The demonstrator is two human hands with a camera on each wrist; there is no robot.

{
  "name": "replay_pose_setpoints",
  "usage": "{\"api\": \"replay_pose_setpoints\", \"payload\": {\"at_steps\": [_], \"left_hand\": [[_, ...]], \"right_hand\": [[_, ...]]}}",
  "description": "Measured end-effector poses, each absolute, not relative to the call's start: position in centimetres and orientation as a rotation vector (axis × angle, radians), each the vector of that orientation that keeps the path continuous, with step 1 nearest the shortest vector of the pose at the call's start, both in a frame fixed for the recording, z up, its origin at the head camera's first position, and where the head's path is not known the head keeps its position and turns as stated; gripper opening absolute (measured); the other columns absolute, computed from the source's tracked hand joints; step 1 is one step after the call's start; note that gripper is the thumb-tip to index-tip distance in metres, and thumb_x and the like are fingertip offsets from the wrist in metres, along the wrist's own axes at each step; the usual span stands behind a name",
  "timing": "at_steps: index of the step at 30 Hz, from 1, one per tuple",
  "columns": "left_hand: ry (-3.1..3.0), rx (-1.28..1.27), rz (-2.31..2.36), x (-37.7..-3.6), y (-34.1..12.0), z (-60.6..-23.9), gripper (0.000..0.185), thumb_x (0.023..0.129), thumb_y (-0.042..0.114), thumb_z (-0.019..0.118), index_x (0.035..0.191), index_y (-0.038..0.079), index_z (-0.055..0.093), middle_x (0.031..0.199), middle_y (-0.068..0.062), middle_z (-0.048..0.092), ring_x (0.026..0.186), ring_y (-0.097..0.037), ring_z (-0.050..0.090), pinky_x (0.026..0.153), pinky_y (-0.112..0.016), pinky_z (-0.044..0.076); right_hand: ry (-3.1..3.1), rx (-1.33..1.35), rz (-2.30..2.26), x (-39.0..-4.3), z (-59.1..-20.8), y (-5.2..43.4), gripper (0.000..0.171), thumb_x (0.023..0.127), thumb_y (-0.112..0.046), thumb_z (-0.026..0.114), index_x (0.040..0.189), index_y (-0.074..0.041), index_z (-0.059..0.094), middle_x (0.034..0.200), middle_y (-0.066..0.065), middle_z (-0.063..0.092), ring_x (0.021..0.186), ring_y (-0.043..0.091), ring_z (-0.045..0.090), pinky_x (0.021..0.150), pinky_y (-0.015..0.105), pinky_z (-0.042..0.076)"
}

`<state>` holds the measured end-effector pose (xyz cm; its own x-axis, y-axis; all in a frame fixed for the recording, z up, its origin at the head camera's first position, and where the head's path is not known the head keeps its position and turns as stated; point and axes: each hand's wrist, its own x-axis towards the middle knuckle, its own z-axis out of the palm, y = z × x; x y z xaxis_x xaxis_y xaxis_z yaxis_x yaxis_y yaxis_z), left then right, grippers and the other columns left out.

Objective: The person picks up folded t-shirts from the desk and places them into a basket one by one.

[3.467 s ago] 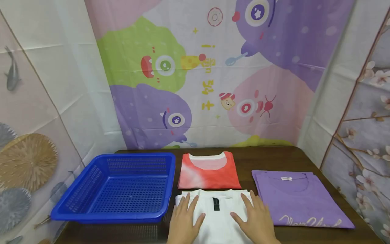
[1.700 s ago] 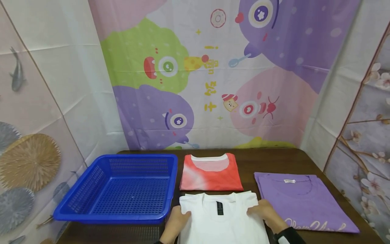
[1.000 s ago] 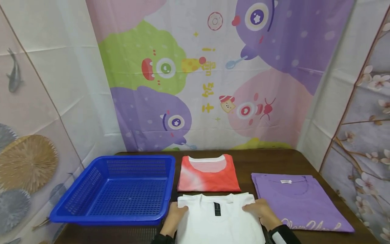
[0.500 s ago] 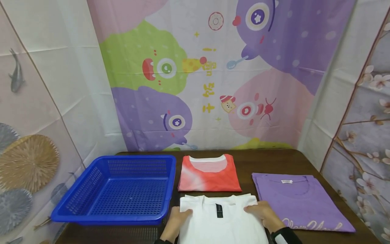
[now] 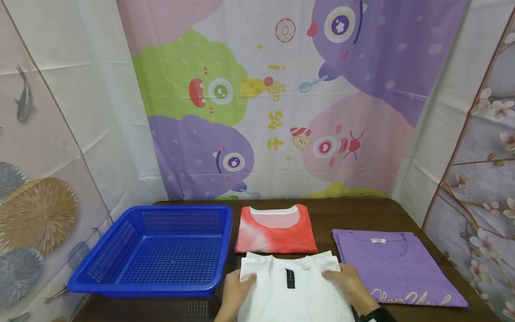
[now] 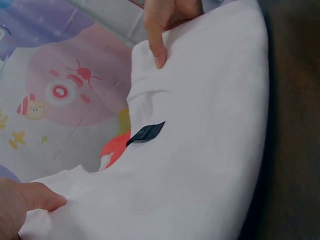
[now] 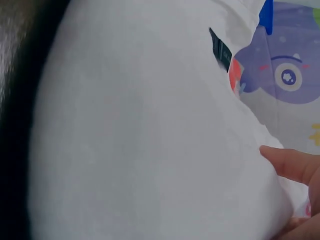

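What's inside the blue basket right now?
The blue basket shows only its bare perforated floor; no clothing lies in it. Its near wall hides a thin strip of floor.

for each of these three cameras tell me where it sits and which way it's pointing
Head: worn on the head, facing forward and down at the table; both hands show, left hand, right hand.
Left wrist: beside the left hand, looking across the white shirt; both thumbs show.
Right wrist: low beside the right hand, looking across the shirt toward the backdrop.
Shared: the shirt's black label, in all three.
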<state>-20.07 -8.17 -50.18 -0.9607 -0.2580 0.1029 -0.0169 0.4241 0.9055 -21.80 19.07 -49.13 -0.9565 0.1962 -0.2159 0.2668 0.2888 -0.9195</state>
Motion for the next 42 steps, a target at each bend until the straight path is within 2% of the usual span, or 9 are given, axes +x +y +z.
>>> {"api": "replay_pose_setpoints", "payload": {"at_steps": [5,10,16,28,42], "left_hand": [[-2.421,0.212,-1.446,-19.4,-8.0,-49.7,0.024,0.074,0.013,0.075,0.089,-0.005,0.071,0.081,-0.018,0.073,0.068,-0.019,0.062,0.060,-0.031,0.048],[-2.404,0.187,-1.380,-18.5,-7.9,-48.8,0.023,0.073,0.016,0.077,0.088,0.000,0.071,0.080,-0.016,0.074,0.067,-0.019,0.064,0.058,-0.029,0.047],[-2.361,0.161,-1.385,-17.5,-7.7,-47.4,0.019,0.072,0.016,0.077,0.085,0.003,0.070,0.077,-0.012,0.074,0.064,-0.015,0.062,0.056,-0.026,0.046],[-2.237,0.154,-1.541,-16.2,-7.9,-45.0,0.015,0.073,0.009,0.076,0.084,0.001,0.070,0.071,-0.010,0.071,0.058,0.001,0.050,0.054,-0.019,0.044],[-2.156,0.102,-1.617,-15.4,-8.9,-41.6,0.017,0.077,0.010,0.076,0.089,0.000,0.071,0.072,-0.012,0.071,0.057,0.003,0.050,0.053,-0.018,0.044]], "right_hand": [[2.576,0.387,-1.683,-21.2,-47.9,18.7,0.053,0.079,-0.011,0.069,0.120,0.017,0.053,0.094,0.025,0.066,0.072,0.018,0.061,0.063,0.031,0.052],[2.748,0.349,-1.552,-20.2,-46.3,18.5,0.052,0.078,-0.017,0.072,0.118,0.014,0.057,0.105,0.030,0.065,0.079,0.021,0.061,0.068,0.030,0.050],[2.824,0.334,-1.574,-18.7,-44.8,18.1,0.046,0.077,-0.016,0.074,0.112,0.011,0.062,0.101,0.027,0.069,0.074,0.015,0.059,0.067,0.027,0.049],[2.695,0.381,-1.749,-16.6,-42.4,17.1,0.045,0.082,-0.016,0.074,0.116,0.009,0.060,0.097,0.016,0.071,0.071,0.007,0.057,0.063,0.023,0.049],[2.739,0.355,-1.846,-14.9,-39.2,15.6,0.038,0.081,-0.016,0.076,0.111,0.003,0.063,0.091,0.005,0.072,0.065,-0.001,0.056,0.061,0.022,0.050]]}}
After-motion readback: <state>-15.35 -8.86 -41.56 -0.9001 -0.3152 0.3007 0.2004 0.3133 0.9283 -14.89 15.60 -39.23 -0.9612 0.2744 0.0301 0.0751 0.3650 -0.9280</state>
